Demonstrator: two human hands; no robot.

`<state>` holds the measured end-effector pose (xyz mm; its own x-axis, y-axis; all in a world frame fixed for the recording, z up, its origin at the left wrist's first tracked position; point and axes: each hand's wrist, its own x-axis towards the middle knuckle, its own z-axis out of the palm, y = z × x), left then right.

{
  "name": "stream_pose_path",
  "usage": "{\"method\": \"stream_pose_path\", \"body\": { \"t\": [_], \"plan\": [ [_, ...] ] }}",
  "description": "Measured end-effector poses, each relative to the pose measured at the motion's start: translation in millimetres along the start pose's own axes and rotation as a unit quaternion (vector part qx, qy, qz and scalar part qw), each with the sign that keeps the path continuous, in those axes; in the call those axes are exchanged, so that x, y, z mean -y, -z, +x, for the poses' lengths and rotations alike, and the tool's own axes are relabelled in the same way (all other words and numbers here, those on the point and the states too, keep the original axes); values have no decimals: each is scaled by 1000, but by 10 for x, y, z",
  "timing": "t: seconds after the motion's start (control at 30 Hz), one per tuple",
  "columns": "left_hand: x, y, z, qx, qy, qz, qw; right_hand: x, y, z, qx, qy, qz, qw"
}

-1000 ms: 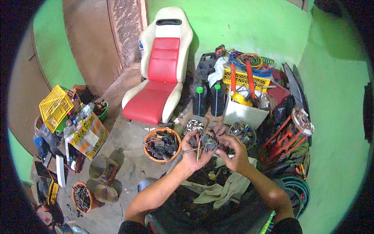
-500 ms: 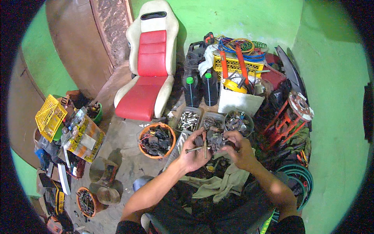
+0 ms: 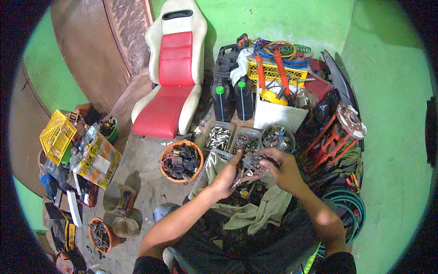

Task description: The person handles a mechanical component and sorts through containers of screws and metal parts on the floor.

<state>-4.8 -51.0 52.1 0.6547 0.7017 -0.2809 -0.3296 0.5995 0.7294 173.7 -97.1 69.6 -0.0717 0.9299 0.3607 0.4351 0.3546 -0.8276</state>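
My left hand (image 3: 225, 179) is palm up with its fingers curled around a handful of dark bolts and small metal hardware (image 3: 248, 167). A few bolt shanks stick out over the palm toward me. From the other side, my right hand (image 3: 284, 170) bends its fingers onto the same pieces; whether it grips a separate one is hidden. Beneath both hands lies a dark heap of small parts (image 3: 237, 200), beside a grey-green cloth (image 3: 255, 214). Just beyond stand a clear tub (image 3: 222, 123) of silvery pieces, a tub of dark small hardware (image 3: 247, 142) and a round container (image 3: 293, 145) of mixed parts.
An orange bucket (image 3: 201, 160) of dark parts stands left of my hands, a smaller pot (image 3: 109, 249) of bolts nearer me. Behind are a red-and-white car seat (image 3: 171, 98) and dark bottles (image 3: 222, 107). An orange metal frame (image 3: 331, 137) and green hose (image 3: 358, 208) stand right.
The bolts that lay spread across my left palm are now bunched and tilted lower. Both hands have drawn closer together, the left one turning inward. The whole view has shifted slightly.
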Motion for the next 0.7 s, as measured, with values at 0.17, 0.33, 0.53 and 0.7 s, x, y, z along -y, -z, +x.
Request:
{"method": "stream_pose_path", "body": {
  "t": [0.17,0.33,0.53,0.7],
  "plan": [
    [-7,-28,-45,-39,63,24,997,111,-46,-34,46,82,-106,990],
    [94,21,-13,-43,76,-92,992,91,-111,-34,59,63,-64,994],
    [-10,65,-17,-19,39,-123,991,218,-132,-62,66,86,-94,990],
    [-59,21,-71,-38,21,-112,993,195,-154,-73,4,182,-137,974]
  ]
}}
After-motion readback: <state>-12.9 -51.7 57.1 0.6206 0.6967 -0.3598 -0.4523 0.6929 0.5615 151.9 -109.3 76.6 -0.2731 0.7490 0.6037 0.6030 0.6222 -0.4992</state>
